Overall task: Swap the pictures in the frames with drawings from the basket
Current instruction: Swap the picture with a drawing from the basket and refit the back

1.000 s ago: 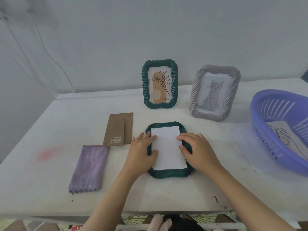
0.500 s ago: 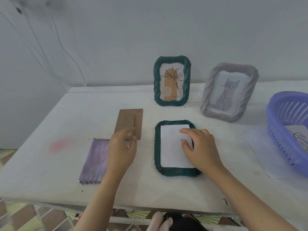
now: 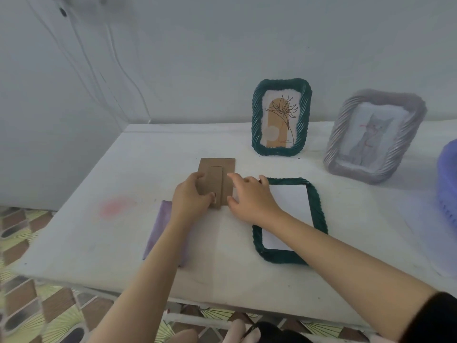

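Backing board (image 3: pixel 217 179): in the head view it is seen lying flat on the table (image 3: pixel 99 238), just left of the face-down green frame (image 3: pixel 319 206) and near the purple cloth (image 3: pixel 158 229).
Look of the board: brown card, rectangular, with a narrower stand strip laid along its middle.
Left hand (image 3: pixel 191 196): it is curled round the board's left side, fingers over the upper left edge and thumb pressed on the strip's lower end.
Right hand (image 3: pixel 249 198): the fingers are spread and only lightly bent. Index tip and thumb tip are laid against the board's right edge, and no closed pinch is shown.
Handling: the board is judged light, thin and fairly stiff, yet easily creased where the strip hinges. It is best taken by its two long edges, not by the strip.
Face-down frame: a white sheet (image 3: pixel 291 201) is seen in its back opening, partly covered by the right forearm.
Step in hand: the board is judged ready to be lifted and laid over the sheet.
Standing frames: a green flower frame (image 3: pixel 257 120) and a grey cat frame (image 3: pixel 415 115) are stood upright by the wall.
Basket (image 3: pixel 447 184): only its purple edge is shown, so its contents cannot be told.
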